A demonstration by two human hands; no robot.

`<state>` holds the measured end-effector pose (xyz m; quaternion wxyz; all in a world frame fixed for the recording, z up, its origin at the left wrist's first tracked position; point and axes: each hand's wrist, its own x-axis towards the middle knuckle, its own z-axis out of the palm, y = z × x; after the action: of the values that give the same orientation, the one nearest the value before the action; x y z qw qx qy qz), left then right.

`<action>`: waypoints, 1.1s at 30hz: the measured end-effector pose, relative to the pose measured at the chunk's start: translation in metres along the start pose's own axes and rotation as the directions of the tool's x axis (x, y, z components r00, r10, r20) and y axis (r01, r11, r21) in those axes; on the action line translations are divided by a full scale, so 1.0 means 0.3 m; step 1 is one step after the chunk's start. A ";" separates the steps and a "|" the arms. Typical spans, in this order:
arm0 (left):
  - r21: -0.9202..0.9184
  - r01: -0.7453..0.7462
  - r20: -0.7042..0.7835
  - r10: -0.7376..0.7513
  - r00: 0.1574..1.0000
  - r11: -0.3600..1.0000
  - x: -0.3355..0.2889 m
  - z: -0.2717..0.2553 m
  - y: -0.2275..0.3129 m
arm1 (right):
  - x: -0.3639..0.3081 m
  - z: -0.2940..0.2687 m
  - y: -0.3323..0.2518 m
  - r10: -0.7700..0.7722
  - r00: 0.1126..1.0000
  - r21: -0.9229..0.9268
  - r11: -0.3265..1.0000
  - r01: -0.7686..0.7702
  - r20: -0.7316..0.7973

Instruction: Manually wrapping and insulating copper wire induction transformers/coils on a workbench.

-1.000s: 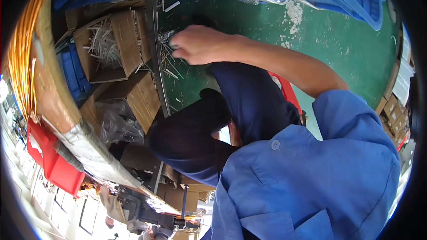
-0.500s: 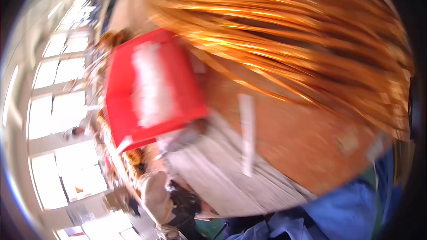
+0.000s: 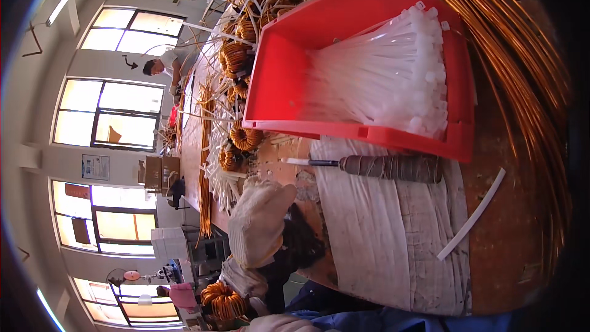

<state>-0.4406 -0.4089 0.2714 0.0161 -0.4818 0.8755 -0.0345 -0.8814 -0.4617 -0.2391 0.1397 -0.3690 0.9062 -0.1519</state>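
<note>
At the lower left, a pale gloved hand (image 3: 243, 279), apparently my left, is beside a toroidal coil of copper wire (image 3: 222, 301). Its fingers are hidden, so whether it grips the coil is unclear. A pale rounded shape (image 3: 284, 323), possibly my right glove, is cut off by the lower edge. Above them, whitish knitted cloth (image 3: 260, 218) covers something next to a dark, shiny object (image 3: 302, 241). Farther right, a tool with a tape-wrapped handle (image 3: 390, 168) lies beside a red bin (image 3: 286, 74) holding white cable ties (image 3: 387, 71).
Pale cloth (image 3: 375, 233) covers part of the brown table (image 3: 510, 252), with a white strip (image 3: 472, 215) across its edge. Long copper wires (image 3: 516, 74) curve along the right. Several coils (image 3: 246, 136) crowd beyond the bin. Another person (image 3: 169, 67) stands farther away.
The view has swung and sharpened. The red bin now appears farther right and higher, and the copper wires have shifted to the right edge. The coil at the lower left has come into sight.
</note>
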 end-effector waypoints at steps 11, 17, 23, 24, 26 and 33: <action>-0.270 -0.311 0.220 0.373 0.901 0.911 -0.272 -0.250 0.304 | -0.193 -0.126 0.099 -0.008 1.000 0.061 0.998 0.007 0.014; -0.420 -0.569 0.027 0.637 0.771 0.707 -0.358 -0.238 0.315 | -0.443 -0.367 0.098 0.007 0.999 0.108 0.994 -0.003 -0.034; -0.409 -0.694 -0.118 0.720 0.684 0.593 -0.386 -0.228 0.326 | -0.880 -0.611 0.120 0.037 0.998 0.314 0.949 -0.018 -0.054; -0.395 -0.713 -0.146 0.726 0.672 0.580 -0.391 -0.228 0.324 | -0.972 -0.646 0.129 0.047 0.998 0.353 0.935 -0.026 -0.052; -0.415 -0.732 -0.154 0.751 0.642 0.541 -0.403 -0.243 0.318 | -1.172 -0.722 0.150 0.065 0.997 0.447 0.894 -0.041 -0.037; -0.483 -0.802 -0.191 0.851 0.489 0.352 -0.437 -0.217 0.269 | -1.683 -1.235 0.127 0.099 0.991 0.774 0.634 0.003 -0.086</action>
<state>-0.4426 -0.2523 0.3295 -0.0568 0.0392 0.9696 0.2347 -0.6929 -0.0127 0.1565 0.2330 -0.2399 0.7706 -0.5426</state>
